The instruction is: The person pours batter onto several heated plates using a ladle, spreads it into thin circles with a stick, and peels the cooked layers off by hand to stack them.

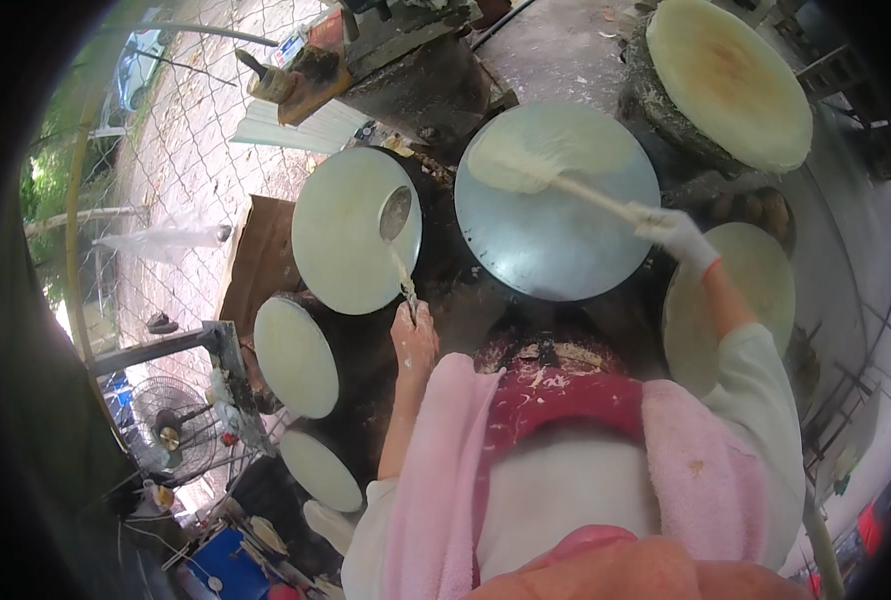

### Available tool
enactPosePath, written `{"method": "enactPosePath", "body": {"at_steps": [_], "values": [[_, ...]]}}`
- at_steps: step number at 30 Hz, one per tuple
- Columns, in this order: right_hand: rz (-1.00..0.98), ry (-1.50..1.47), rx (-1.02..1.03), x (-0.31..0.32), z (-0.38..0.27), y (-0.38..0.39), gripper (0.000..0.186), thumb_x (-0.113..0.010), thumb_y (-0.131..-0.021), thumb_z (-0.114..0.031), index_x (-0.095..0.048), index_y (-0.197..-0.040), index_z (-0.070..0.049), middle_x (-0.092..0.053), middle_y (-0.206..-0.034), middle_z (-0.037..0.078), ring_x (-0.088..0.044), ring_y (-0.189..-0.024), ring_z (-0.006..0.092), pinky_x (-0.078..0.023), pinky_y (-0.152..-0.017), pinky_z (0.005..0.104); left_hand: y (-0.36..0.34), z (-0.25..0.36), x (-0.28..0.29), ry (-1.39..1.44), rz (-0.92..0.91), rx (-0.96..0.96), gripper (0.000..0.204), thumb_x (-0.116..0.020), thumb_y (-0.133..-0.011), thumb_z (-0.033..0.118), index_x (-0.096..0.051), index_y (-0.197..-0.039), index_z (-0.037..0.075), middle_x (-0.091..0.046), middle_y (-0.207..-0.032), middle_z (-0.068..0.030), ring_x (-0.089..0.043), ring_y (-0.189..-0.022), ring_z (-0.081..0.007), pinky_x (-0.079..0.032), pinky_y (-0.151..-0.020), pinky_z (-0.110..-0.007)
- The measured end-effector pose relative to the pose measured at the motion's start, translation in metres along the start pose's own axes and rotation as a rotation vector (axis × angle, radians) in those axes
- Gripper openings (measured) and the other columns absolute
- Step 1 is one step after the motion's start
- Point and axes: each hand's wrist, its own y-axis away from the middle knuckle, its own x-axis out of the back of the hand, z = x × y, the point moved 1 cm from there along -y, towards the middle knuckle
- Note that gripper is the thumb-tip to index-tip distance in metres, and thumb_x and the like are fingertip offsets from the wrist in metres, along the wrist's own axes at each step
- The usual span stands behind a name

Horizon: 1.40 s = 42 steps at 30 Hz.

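Note:
My left hand (415,337), bare and dusted with pale batter, is closed round the batter-crusted handle of a metal ladle (395,210). The ladle's bowl hangs over the right part of a round griddle coated in pale green batter (345,250). In a white glove, my right hand (673,235) grips a spreader (597,198) by its long pale handle. Its far end meets a layer of pale batter (575,135) on the back of a large round griddle (540,250); the blur hides that end's exact shape. The griddle's front half is bare, shiny metal.
A browned round flatbread (730,85) sits at the back right. Batter-covered rounds lie right (740,300) and left (295,357), with another lower left (320,470). A brush (268,78) rests on a box at back left. Left stand a fan (170,430) and wire fence (185,130).

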Motion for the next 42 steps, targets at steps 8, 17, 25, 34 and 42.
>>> {"method": "enactPosePath", "body": {"at_steps": [8,17,25,34,42], "values": [[-0.232,0.059,-0.222,-0.010,0.002,-0.010,0.047,-0.066,-0.083,-0.014,-0.054,-0.125,0.002,-0.057,-0.122,0.002,-0.049,-0.107,0.0080,-0.036,-0.095,0.0208,-0.022,-0.074,0.032,-0.289,0.071,-0.170,0.015,-0.051,-0.093,0.015,-0.052,-0.091,0.000,-0.053,-0.067,-0.0048,-0.050,-0.056,-0.0140,-0.042,-0.051,-0.030],[-0.218,0.288,-0.065,0.009,-0.031,-0.037,0.046,-0.062,-0.085,-0.016,-0.052,-0.126,0.002,-0.055,-0.127,0.007,-0.051,-0.109,0.0102,-0.036,-0.098,0.0238,-0.049,-0.053,0.012,-0.444,0.082,-0.189,0.020,-0.051,-0.090,0.016,-0.051,-0.088,-0.004,-0.056,-0.077,-0.0276,-0.054,-0.074,-0.0449,-0.044,-0.065,-0.044],[0.068,0.238,0.141,0.037,0.014,-0.007,0.049,-0.062,-0.087,-0.014,-0.046,-0.131,0.003,-0.054,-0.128,0.006,-0.050,-0.114,0.0111,-0.036,-0.098,0.0237,-0.084,-0.019,-0.038,-1.019,-0.033,-0.477,0.026,-0.052,-0.091,0.025,-0.045,-0.086,0.000,-0.060,-0.074,-0.0275,-0.059,-0.073,-0.0458,-0.047,-0.063,-0.051],[-0.277,0.345,-0.382,-0.034,-0.034,0.028,0.048,-0.065,-0.083,-0.021,-0.054,-0.127,-0.005,-0.062,-0.098,-0.002,-0.052,-0.078,0.0072,-0.042,-0.074,0.0199,-0.022,-0.047,0.007,-1.197,-0.206,-0.472,0.021,-0.050,-0.090,0.023,-0.046,-0.089,0.002,-0.061,-0.072,-0.0248,-0.060,-0.068,-0.0437,-0.048,-0.060,-0.052],[0.072,-0.741,-0.506,-0.128,0.003,0.147,0.020,-0.062,-0.087,-0.025,-0.055,-0.100,-0.012,-0.037,-0.057,-0.006,-0.031,-0.037,0.0056,-0.027,-0.035,0.0217,0.007,-0.085,0.021,-1.207,-0.591,-0.294,0.032,-0.044,-0.093,0.029,-0.055,-0.109,0.003,-0.064,-0.090,-0.0243,-0.062,-0.083,-0.0416,-0.050,-0.074,-0.048]]}}
